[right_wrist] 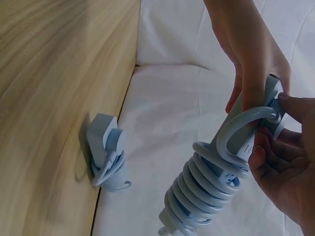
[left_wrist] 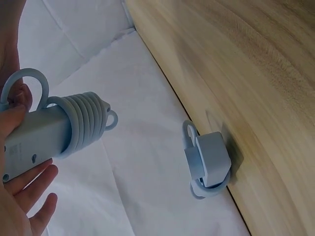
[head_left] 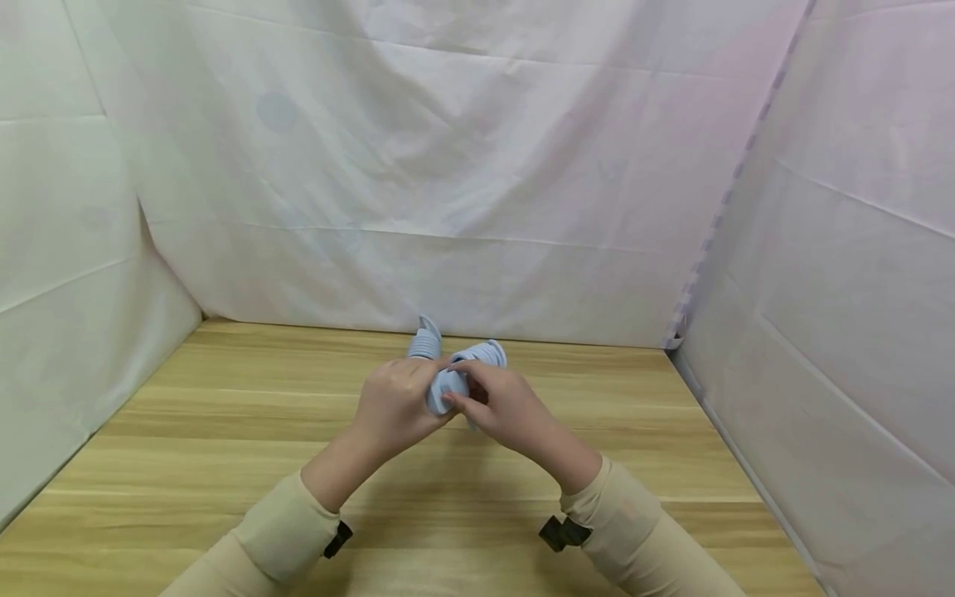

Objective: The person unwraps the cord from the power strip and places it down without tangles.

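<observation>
A light blue power strip (left_wrist: 42,135) with its cord (right_wrist: 199,182) wound in coils around one end is off the table, tilted. My left hand (head_left: 399,402) grips its body, thumb on one side and fingers on the other. At the near end, my right hand (head_left: 511,410) pinches the cord's plug (right_wrist: 276,118) against the strip between thumb and fingers. A loop of cord runs from the plug to the coils. Behind the hands, a second light blue power strip (left_wrist: 214,155) with a wound cord rests on the table, apart from both hands.
The wood-grain table (head_left: 462,531) spans the lower view. A white cloth (head_left: 448,166) hangs along its back edge, with more white cloth (head_left: 843,290) at the sides. The second strip stands near that back edge. Dark straps (head_left: 564,533) sit at both wrists.
</observation>
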`<state>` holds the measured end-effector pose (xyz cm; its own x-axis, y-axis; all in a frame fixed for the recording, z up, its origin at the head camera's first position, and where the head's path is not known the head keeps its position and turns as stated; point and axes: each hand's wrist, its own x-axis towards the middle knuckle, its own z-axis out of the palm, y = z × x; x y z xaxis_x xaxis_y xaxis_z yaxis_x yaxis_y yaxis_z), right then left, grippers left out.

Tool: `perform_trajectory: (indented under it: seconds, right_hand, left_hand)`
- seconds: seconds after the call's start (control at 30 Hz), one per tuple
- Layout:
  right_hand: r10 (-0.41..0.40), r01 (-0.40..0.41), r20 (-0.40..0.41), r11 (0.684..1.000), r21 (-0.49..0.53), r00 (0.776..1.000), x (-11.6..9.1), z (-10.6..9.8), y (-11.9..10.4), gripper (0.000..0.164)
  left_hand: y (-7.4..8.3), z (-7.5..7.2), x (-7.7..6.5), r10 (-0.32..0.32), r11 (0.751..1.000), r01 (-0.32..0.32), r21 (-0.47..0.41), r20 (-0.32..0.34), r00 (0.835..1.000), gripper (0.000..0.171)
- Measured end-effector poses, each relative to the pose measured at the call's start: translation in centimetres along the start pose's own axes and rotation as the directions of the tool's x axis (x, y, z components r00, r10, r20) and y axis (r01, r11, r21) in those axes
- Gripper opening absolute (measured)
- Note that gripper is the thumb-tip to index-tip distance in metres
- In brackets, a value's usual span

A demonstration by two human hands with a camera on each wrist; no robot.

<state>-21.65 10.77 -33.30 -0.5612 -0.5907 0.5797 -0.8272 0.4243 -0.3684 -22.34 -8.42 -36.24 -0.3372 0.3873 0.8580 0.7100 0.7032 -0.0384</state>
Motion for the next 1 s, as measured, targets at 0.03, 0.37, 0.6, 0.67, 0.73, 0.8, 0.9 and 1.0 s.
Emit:
perform_trajectory:
  seconds: [0.03, 0.37, 0.6, 0.67, 0.73, 0.8, 0.9, 1.0]
  right_hand:
    - [0.004, -0.004, -0.002, 1.000, 0.002, 1.000, 0.01, 0.00, -0.04, 0.031]
    - [0.021, -0.020, -0.039, 1.000, 0.012, 0.999, -0.01, 0.32, 0.21, 0.029]
    - [0.039, -0.039, -0.002, 0.998, 0.042, 0.999, 0.01, -0.08, 0.15, 0.028]
    - [0.042, -0.042, -0.007, 0.998, 0.038, 0.999, 0.00, -0.03, 0.09, 0.028]
    - [0.041, -0.040, -0.018, 0.999, 0.031, 0.999, -0.01, 0.05, 0.04, 0.029]
    - [0.034, -0.033, -0.027, 0.999, 0.020, 0.999, 0.00, 0.07, -0.01, 0.029]
    - [0.032, -0.032, -0.021, 0.999, 0.014, 0.999, 0.08, -0.09, -0.05, 0.028]
    - [0.047, -0.047, 0.008, 0.999, 0.028, 0.999, 0.20, -0.39, -0.10, 0.027]
  left_hand:
    - [0.01, 0.00, 0.01, -0.001, 1.000, 0.001, 0.002, -0.004, 1.000, 0.045]
    - [0.09, 0.09, 0.23, -0.020, 1.000, 0.020, 0.017, -0.025, 0.999, 0.035]
    - [0.09, 0.04, 0.19, -0.004, 1.000, 0.004, 0.005, -0.017, 1.000, 0.041]
    - [0.16, 0.01, 0.22, -0.011, 1.000, 0.011, 0.008, -0.018, 1.000, 0.040]
    - [0.22, -0.01, 0.27, -0.018, 1.000, 0.018, 0.012, -0.019, 1.000, 0.037]
    - [0.25, -0.04, 0.33, -0.022, 1.000, 0.022, 0.019, -0.019, 1.000, 0.035]
    - [0.24, -0.10, 0.40, -0.018, 0.999, 0.018, 0.027, -0.013, 1.000, 0.034]
    - [0.26, -0.18, 0.45, -0.011, 0.999, 0.011, 0.030, -0.010, 1.000, 0.034]
